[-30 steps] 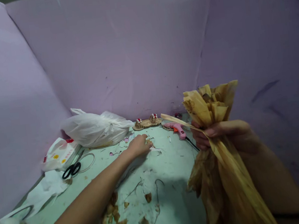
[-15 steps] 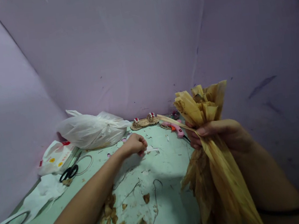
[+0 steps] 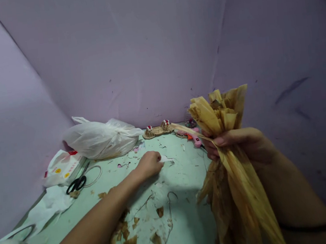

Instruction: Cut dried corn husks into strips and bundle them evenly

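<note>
My right hand (image 3: 236,140) is wrapped round a bundle of dried corn husks (image 3: 241,203) on the right. The gathered tops fan out above the fingers and long brown-yellow strips hang below. One narrow pale strip juts left from between thumb and fingers. Over the middle of the table, my left hand (image 3: 148,164) is closed, its back towards me, beside a torn white scrap (image 3: 167,159). What its fingers hold, if anything, is hidden. Brown husk bits (image 3: 130,242) lie below the left forearm, with a loose thread (image 3: 170,216) to their right.
A tied white plastic bag (image 3: 102,139) stands at the back left. Before it are a white box (image 3: 64,167) and black-handled scissors (image 3: 77,184). A woven straw piece (image 3: 156,131) with red-and-white trims and a pink glue gun (image 3: 196,138) lie by the back wall.
My left hand has shifted slightly down and towards me, staying closed beside the white scrap. The view has tilted a little. My right hand keeps its hold on the husks.
</note>
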The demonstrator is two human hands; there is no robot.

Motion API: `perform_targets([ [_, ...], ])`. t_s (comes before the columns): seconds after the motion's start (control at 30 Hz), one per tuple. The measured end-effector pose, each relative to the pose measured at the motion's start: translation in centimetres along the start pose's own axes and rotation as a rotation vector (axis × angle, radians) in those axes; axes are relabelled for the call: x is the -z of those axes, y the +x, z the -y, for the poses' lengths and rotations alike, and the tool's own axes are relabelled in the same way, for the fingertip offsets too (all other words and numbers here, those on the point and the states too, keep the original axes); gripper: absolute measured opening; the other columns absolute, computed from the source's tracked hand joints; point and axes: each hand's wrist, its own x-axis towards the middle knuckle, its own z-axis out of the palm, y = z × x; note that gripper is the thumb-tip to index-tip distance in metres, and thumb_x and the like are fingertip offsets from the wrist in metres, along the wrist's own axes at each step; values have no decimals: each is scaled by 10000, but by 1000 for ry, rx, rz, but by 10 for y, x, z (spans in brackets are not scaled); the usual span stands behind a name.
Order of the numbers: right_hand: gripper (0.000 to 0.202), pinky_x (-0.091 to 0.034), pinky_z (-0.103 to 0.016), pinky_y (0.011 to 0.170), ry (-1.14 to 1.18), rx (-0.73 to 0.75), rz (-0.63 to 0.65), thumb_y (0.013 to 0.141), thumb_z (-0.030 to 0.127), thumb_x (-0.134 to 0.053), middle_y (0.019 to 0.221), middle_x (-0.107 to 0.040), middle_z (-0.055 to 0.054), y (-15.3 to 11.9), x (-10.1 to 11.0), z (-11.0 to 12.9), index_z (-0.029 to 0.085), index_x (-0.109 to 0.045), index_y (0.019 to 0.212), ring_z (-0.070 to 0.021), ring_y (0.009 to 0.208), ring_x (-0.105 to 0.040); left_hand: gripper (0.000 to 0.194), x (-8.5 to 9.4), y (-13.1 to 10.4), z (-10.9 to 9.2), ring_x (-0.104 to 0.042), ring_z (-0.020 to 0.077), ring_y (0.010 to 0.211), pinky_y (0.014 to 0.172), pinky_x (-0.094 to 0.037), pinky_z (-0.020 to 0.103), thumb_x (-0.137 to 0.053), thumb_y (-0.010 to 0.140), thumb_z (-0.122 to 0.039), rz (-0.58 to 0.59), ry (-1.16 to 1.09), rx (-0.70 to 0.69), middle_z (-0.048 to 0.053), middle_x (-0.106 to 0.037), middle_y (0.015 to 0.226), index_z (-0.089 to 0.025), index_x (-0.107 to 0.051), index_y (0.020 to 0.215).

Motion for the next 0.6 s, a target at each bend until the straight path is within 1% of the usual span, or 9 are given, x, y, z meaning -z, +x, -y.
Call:
perform_targets([
  [0.1,149,-462,-228,390,-6,-21,-58,487,180,-634,481,-546,-2,-2,-1,4,152,-629,633,-119,413,-500,244,-1,-2,2,-574,196,744,671,-417,283,-471,674,-161,17,58,1,98,-665,782,-113,-676,796],
  [0.27,195,-479,-207,419,60,-32,-70,466,151,-635,493,-556,-3,-2,-6,5,147,-637,661,-108,425,-517,129,51,-27,28,-541,168,500,524,-406,264,-533,511,-88,255,154,30,35,-589,474,-149,-646,525],
  [0.33,226,-497,-211,445,62,-33,-55,473,138,-635,518,-571,-3,-2,-7,4,151,-648,698,-112,448,-532,151,67,-32,31,-558,177,533,552,-422,273,-536,519,-91,248,186,38,40,-613,510,-161,-664,557],
  [0.4,181,-498,-217,434,44,-45,-65,478,147,-643,518,-568,-4,-2,-5,3,157,-640,658,-113,442,-526,198,69,-36,22,-596,194,632,617,-443,282,-530,564,-99,201,196,37,61,-664,628,-167,-692,656],
  [0.47,144,-489,-223,405,25,-58,-91,480,166,-650,507,-558,-6,-3,-4,1,167,-629,622,-118,425,-516,261,55,-45,2,-623,220,766,703,-461,294,-531,632,-135,156,181,46,89,-697,780,-165,-704,824],
  [0.5,143,-490,-227,400,21,-68,-103,490,175,-649,509,-560,-8,-4,-4,0,174,-632,632,-123,424,-521,340,41,-52,-12,-614,232,887,775,-458,307,-500,700,-171,109,168,61,110,-692,936,-162,-669,995],
  [0.53,145,-494,-230,402,18,-82,-113,511,183,-646,515,-564,-10,-5,-4,-1,182,-640,656,-128,427,-531,423,24,-60,-27,-573,237,1024,854,-440,316,-436,781,-214,32,145,77,137,-636,1117,-145,-571,1176],
  [0.57,141,-499,-234,405,10,-96,-114,540,188,-637,521,-571,-13,-6,-5,-3,189,-649,680,-133,431,-543,486,4,-68,-42,-515,236,1130,919,-415,313,-392,828,-255,-118,67,100,160,-552,1251,-120,-462,1289],
  [0.6,126,-502,-239,401,-12,-84,-97,573,184,-623,521,-576,-18,-6,-7,-4,193,-656,694,-138,426,-551,556,-17,-76,-57,-432,237,1227,978,-379,309,-365,856,-316,-197,17,82,175,-436,1367,-98,-342,1367],
])
